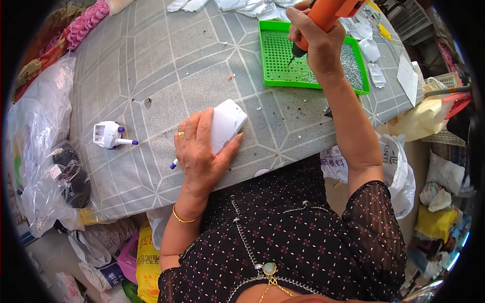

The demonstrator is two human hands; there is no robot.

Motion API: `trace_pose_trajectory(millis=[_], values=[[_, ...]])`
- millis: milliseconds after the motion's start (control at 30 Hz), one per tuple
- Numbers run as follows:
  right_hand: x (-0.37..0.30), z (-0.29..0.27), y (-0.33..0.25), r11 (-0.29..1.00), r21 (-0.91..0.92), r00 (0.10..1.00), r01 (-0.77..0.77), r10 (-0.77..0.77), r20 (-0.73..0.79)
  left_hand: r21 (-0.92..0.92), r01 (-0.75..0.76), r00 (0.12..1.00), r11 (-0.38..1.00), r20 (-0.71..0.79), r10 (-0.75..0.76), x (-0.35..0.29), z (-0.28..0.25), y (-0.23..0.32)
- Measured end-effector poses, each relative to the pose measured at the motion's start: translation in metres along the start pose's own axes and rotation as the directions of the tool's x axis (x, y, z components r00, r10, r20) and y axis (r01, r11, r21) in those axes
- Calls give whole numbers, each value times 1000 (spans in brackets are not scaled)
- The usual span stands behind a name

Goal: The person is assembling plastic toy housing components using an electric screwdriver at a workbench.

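Note:
My left hand (198, 146) is wrapped over a white plastic casing (227, 122) lying on the table near its front edge. A purple-tipped piece (174, 163) pokes out beside that hand. My right hand (318, 43) grips an orange electric screwdriver (329, 16), its thin bit pointing down over a green tray (290, 83). Inside the tray are a perforated grid (277, 55) and a heap of small silvery screws (351, 68). The bit's tip hangs above the grid; whether it touches a screw is too small to tell.
A white part with purple tips (107, 135) rests on the table at left. White plastic pieces (242, 7) are piled at the far edge, others right of the tray. Clear plastic bags (45, 111) crowd the left edge. A white bag (399, 171) hangs below the table at right.

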State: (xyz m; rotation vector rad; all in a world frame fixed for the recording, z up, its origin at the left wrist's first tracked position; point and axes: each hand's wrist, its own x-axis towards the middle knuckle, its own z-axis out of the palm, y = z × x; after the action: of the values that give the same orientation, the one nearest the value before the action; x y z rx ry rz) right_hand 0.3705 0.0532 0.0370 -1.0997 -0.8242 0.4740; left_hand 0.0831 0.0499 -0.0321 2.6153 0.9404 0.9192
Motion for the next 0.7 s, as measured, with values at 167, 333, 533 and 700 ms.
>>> trace_pose_trajectory(millis=[167,333,533,700], values=[[0,-1,1,999,34,1000,1,-1,7,10,-5,1000,1000,0,5,-1,1,0],[0,-2,-11,998,30,999,50,-50,-13,7,9,1000,1000,-21,-9,0,3,0],[-34,33,-47,945,317,996,-76,55,75,-16,-19,999,1000,-41,18,3,2,-2],[-62,59,-53,902,343,954,-264,191,233,-23,-32,998,999,-55,31,3,4,-2]])
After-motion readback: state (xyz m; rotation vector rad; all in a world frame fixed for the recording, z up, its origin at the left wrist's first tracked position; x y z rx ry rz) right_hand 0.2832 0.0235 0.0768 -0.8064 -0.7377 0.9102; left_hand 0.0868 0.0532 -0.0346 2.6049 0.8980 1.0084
